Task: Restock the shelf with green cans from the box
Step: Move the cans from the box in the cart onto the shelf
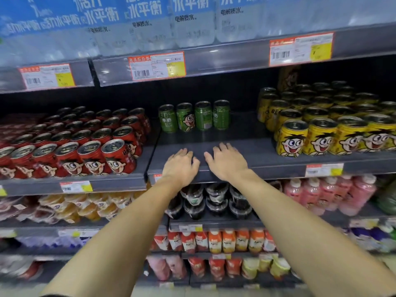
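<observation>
Several green cans (194, 116) stand upright in a row at the back of the grey shelf (246, 151), in the gap between red and yellow cans. My left hand (180, 165) and my right hand (227, 160) lie side by side, palms down, on the shelf's front edge, well in front of the green cans. Both hands hold nothing, with fingers relaxed. The box is not in view.
Red cans (85, 144) fill the shelf to the left and yellow cans (321, 127) fill it to the right. Water packs (150, 22) sit on the shelf above. Dark cups (214, 200), pink bottles (334, 194) and orange bottles (225, 241) stand on lower shelves.
</observation>
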